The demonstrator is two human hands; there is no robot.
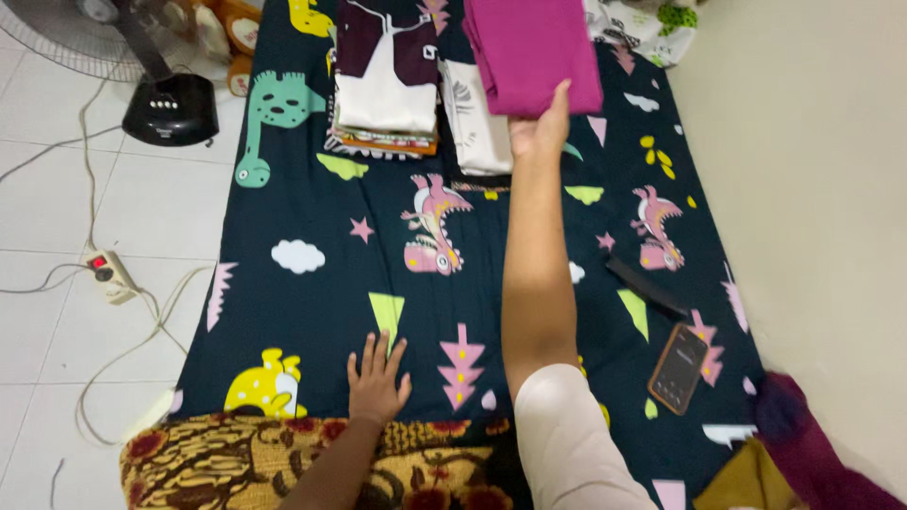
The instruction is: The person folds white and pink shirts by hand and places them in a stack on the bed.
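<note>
The left hand point(376, 378) lies flat with fingers spread on the dinosaur-print bed sheet point(312, 312), holding nothing. The right hand point(539, 127) reaches far forward, its grip closed on the near edge of a folded magenta cloth point(531, 47), which sits beside the stack of folded clothes point(385, 90). Judging by this, the cloth is being set onto the piles; letting go calls for keeping the folds square.

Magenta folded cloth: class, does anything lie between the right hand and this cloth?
No. The right hand already grips the near edge of the magenta folded cloth, so nothing separates them. The left hand rests flat on the dinosaur-print sheet.
</note>
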